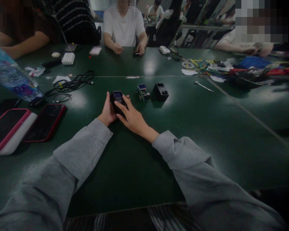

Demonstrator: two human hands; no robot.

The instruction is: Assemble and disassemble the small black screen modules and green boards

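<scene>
A small black device with a little lit screen (118, 98) rests on the dark green table (188, 134), held between both my hands. My left hand (107, 112) cups its left side and underside. My right hand (131, 116) lies over its right side with the fingers across its lower part. Just to the right sit a bare circuit board with a small blue screen (143, 92) and an empty black casing (161, 91), both apart from my hands.
Two phones (44, 122) (8, 130) lie at the left, a plastic bottle (11, 75) above them, black cables (72, 84) behind. A wrench (204, 86) and a heap of wires and parts (231, 69) lie at the right. Other people sit around the far side.
</scene>
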